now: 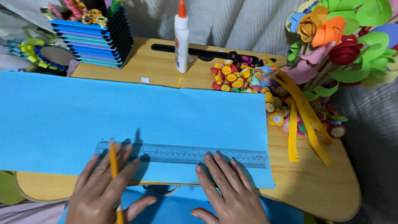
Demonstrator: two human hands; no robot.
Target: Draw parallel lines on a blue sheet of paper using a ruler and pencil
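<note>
The left hand (101,188) grips a yellow pencil (113,166); the right hand (230,191), open, presses a clear ruler (182,154) onto blue paper (124,120). A white glue bottle (181,39) stands at 12 o'clock on the counter (306,182).

I see a plain sky-blue paper (124,120) on my pale wood worktop (315,182), a clear ruler (182,154), a yellow pencil (113,161), a white glue bottle (181,39) with an orange cap, and yellow strips (304,120) near the right edge.
</note>
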